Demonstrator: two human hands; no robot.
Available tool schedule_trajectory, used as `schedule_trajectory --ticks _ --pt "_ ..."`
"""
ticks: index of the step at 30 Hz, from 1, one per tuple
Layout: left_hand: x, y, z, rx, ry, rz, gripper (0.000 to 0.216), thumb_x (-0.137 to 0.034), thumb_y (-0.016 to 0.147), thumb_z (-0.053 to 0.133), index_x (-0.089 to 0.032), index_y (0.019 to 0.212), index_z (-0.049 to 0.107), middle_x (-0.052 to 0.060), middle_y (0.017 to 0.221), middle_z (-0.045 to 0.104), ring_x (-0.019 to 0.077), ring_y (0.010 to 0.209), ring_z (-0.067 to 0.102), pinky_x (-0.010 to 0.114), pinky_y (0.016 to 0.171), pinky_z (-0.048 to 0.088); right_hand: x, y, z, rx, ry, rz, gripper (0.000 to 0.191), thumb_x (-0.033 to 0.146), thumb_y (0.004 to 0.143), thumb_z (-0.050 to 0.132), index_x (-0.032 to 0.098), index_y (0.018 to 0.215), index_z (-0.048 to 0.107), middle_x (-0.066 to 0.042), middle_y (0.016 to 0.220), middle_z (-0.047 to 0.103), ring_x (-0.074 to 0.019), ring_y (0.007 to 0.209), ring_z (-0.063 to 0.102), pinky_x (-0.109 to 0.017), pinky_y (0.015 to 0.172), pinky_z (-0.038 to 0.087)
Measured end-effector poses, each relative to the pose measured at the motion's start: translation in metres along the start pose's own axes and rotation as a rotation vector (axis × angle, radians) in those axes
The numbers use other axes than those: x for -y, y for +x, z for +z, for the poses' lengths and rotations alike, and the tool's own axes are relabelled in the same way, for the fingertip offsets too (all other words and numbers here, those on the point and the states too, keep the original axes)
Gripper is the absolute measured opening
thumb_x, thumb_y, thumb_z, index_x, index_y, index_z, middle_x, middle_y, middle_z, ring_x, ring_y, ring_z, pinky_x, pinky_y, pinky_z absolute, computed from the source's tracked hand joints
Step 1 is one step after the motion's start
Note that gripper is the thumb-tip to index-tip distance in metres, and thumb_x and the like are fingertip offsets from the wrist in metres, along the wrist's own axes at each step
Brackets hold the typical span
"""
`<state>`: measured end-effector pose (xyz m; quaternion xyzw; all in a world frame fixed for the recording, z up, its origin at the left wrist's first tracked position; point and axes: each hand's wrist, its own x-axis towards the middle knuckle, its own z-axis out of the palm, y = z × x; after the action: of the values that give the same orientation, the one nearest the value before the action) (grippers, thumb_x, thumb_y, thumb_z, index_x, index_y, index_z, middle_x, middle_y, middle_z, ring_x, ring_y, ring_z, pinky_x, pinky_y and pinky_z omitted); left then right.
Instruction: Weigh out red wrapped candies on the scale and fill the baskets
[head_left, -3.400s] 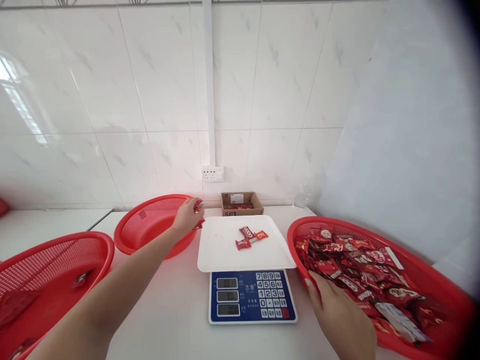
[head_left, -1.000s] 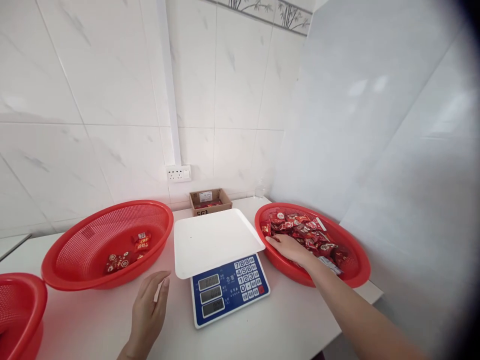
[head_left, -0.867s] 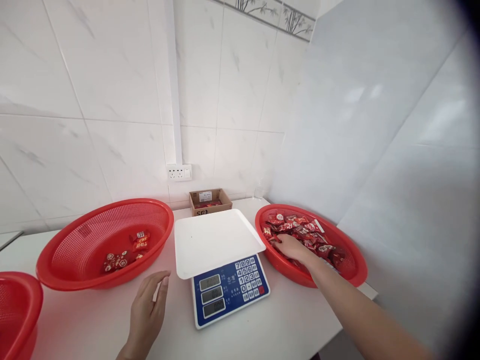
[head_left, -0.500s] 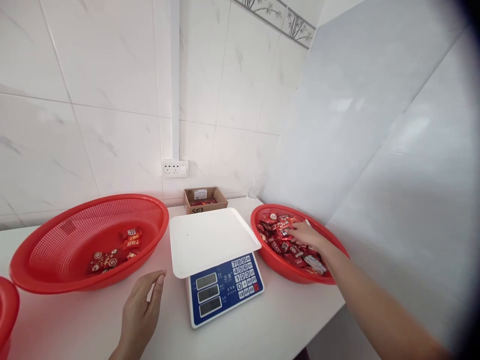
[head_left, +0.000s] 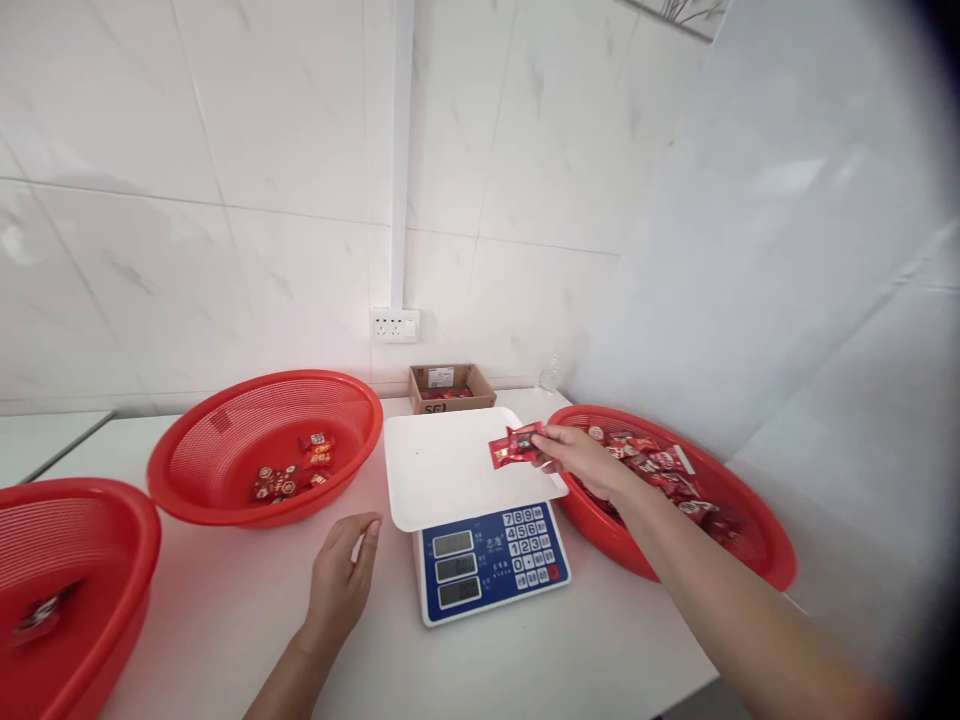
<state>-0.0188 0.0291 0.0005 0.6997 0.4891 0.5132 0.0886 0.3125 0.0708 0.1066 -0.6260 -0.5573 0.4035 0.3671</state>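
Note:
My right hand (head_left: 574, 455) pinches small red snack packets (head_left: 517, 443) over the right part of the white weighing pan (head_left: 442, 475). They look like two, one overlapping the other. Below the pan is the blue front of the digital scale (head_left: 495, 560), with its displays and keypad. My left hand (head_left: 341, 570) rests near the scale's left side, fingers curled and the thumb close to them, with nothing visible in it. To the right, a red plastic basket (head_left: 757, 520) holds many red packets (head_left: 667, 465), partly hidden by my right forearm.
Another red basket (head_left: 225, 420) at the left holds a few packets (head_left: 319, 450). A third basket (head_left: 82, 490), cut off at the left edge, has a dark packet (head_left: 45, 612) inside. Behind the scale stands a cardboard box (head_left: 454, 390), against the tiled wall with a socket (head_left: 395, 325).
My right hand has come out of the right basket and moved left over the pan, carrying red packets. The view has turned left, showing more of the third basket. My left hand stays curled.

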Motion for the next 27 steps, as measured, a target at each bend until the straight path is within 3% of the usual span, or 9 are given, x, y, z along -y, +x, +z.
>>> schedule_trajectory --ticks 2,5,8,13,15,17,20,23,27 --pt "0.001 0.0 -0.001 0.01 -0.002 -0.014 0.026 -0.035 0.088 0.042 -0.02 0.086 0.063 0.006 0.082 0.069 0.0182 0.077 0.065 0.029 0.067 0.053 0.005 0.008 0.026 0.082 -0.018 0.012 0.021 0.03 0.086 0.048 0.015 0.085 0.063 -0.007 0.09 0.067 -0.0136 0.076 0.063 -0.022 0.064 0.05" --pt "0.004 0.0 -0.001 0.01 -0.009 -0.042 0.027 -0.035 0.089 0.041 -0.019 0.086 0.063 0.007 0.084 0.069 0.0185 0.08 0.064 0.03 0.07 0.053 0.009 0.016 0.049 0.039 -0.089 0.004 0.022 0.027 0.087 0.045 0.015 0.085 0.063 -0.007 0.098 0.066 -0.0136 0.079 0.063 -0.021 0.061 0.049" --pt "0.006 0.0 -0.001 -0.002 -0.02 -0.051 0.025 -0.034 0.089 0.042 -0.02 0.087 0.063 0.006 0.085 0.069 0.0176 0.081 0.064 0.029 0.072 0.052 0.009 0.021 0.048 -0.014 -0.065 -0.011 0.026 0.031 0.089 0.041 0.017 0.091 0.063 -0.007 0.1 0.066 -0.0123 0.075 0.062 -0.02 0.059 0.048" --pt "0.004 -0.003 0.001 0.021 -0.028 -0.021 0.023 -0.031 0.09 0.042 -0.021 0.089 0.062 0.004 0.084 0.068 0.0162 0.081 0.063 0.028 0.072 0.051 0.0 0.027 0.035 0.083 -0.245 0.045 0.032 0.036 0.088 0.042 0.015 0.096 0.063 -0.009 0.095 0.067 -0.0145 0.073 0.061 -0.026 0.065 0.049" --pt "0.003 -0.003 0.002 0.033 -0.028 -0.017 0.023 -0.031 0.09 0.041 -0.021 0.089 0.062 0.005 0.084 0.068 0.0165 0.081 0.063 0.028 0.072 0.051 -0.004 0.028 0.04 0.014 -0.448 -0.031 0.034 0.033 0.085 0.046 0.015 0.11 0.06 -0.011 0.107 0.063 -0.0182 0.087 0.06 -0.032 0.078 0.048" --pt "0.002 -0.003 0.002 0.04 -0.028 -0.019 0.024 -0.031 0.09 0.041 -0.021 0.089 0.062 0.005 0.085 0.068 0.0169 0.082 0.063 0.028 0.072 0.051 -0.005 0.027 0.053 -0.077 -0.61 -0.213 0.041 0.03 0.083 0.05 0.015 0.12 0.055 -0.013 0.121 0.056 -0.021 0.107 0.053 -0.036 0.093 0.04" --pt "0.002 -0.004 0.001 0.046 -0.022 -0.02 0.024 -0.03 0.09 0.041 -0.021 0.09 0.062 0.005 0.086 0.068 0.0169 0.082 0.063 0.028 0.073 0.051 -0.002 0.02 0.08 0.011 -0.709 -0.462 0.046 0.039 0.082 0.052 0.018 0.124 0.054 -0.01 0.132 0.048 -0.0222 0.124 0.038 -0.038 0.103 0.031" --pt "0.004 -0.003 0.001 0.046 -0.016 -0.021 0.022 -0.03 0.09 0.041 -0.021 0.09 0.061 0.004 0.086 0.068 0.0164 0.083 0.063 0.028 0.073 0.051 0.006 0.013 0.106 0.147 -0.805 -0.548 0.05 0.047 0.08 0.055 0.024 0.123 0.054 -0.007 0.131 0.05 -0.025 0.125 0.037 -0.043 0.102 0.029" --pt "0.005 -0.003 0.0 0.028 -0.014 -0.024 0.022 -0.029 0.09 0.041 -0.02 0.09 0.061 0.005 0.086 0.068 0.0163 0.083 0.063 0.028 0.074 0.051 0.013 0.012 0.123 0.158 -0.867 -0.562 0.039 0.039 0.082 0.053 0.023 0.117 0.057 -0.006 0.121 0.058 -0.0233 0.112 0.049 -0.043 0.097 0.032"
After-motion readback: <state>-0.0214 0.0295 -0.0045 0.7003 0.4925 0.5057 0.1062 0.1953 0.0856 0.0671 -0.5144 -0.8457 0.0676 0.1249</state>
